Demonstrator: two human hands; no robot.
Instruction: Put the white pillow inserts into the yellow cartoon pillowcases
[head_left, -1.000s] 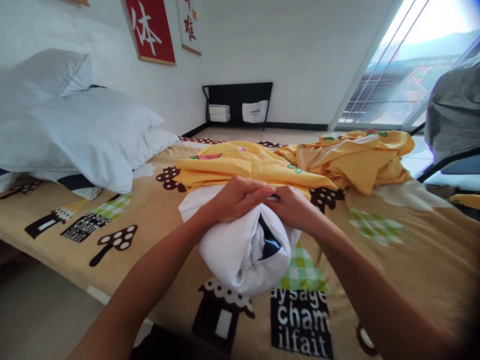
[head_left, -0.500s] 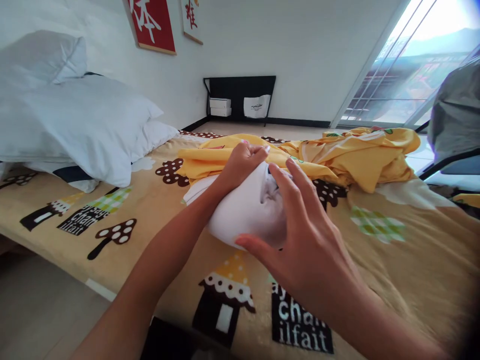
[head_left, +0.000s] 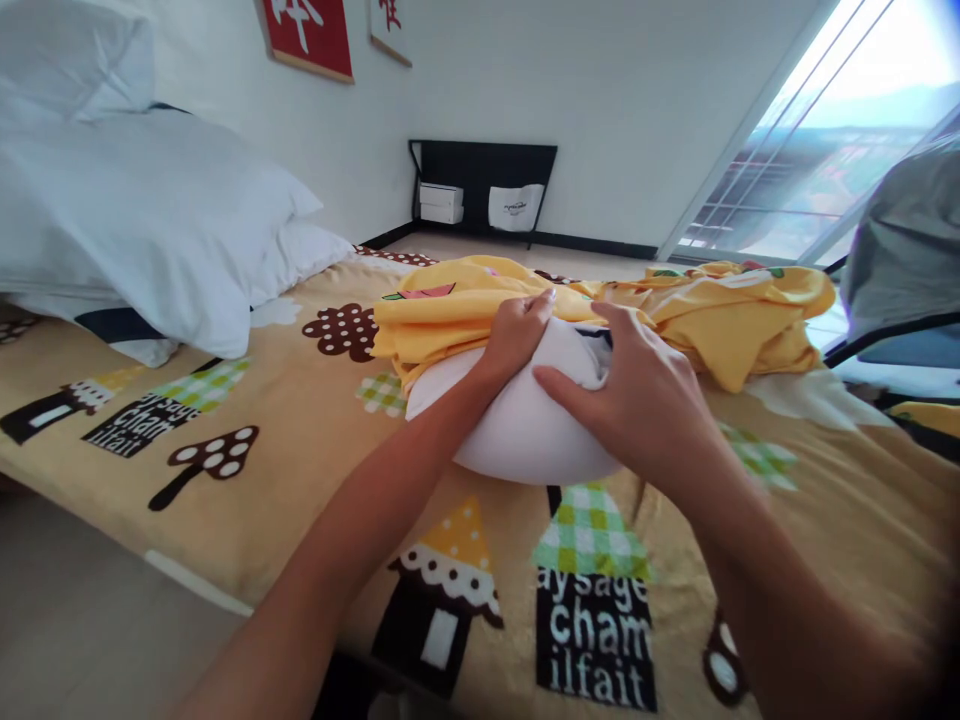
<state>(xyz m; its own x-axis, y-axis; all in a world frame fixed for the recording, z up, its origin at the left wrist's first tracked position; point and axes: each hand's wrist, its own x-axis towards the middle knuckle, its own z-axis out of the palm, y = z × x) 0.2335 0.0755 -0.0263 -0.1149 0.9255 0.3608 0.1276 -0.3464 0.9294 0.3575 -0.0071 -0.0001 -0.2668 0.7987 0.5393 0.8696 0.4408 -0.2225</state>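
Note:
A plump white pillow (head_left: pixel 536 435) lies on the bed, its far part under a yellow fruit-printed pillowcase (head_left: pixel 450 300). My left hand (head_left: pixel 521 330) is closed in a fist at the pillowcase's edge, its forearm lying across the pillow's left side. On the right side of the pillow, my right hand (head_left: pixel 645 390) curves round it, the thumb on the white surface and the fingers bent over the far side. A dark-edged fold shows between the right thumb and forefinger. The right fingertips are partly hidden.
White pillows (head_left: pixel 150 220) are piled at the left. More bunched yellow cloth (head_left: pixel 742 320) lies at the right of the tan printed bedspread (head_left: pixel 285 500). A black shelf (head_left: pixel 480 165) stands by the wall, and a grey-covered object (head_left: pixel 907 230) is near the window.
My right hand has drawn its fingers in from a wider spread, round the pillow. The left fist, pillow and pillowcase appear farther right in view, which has also shifted slightly.

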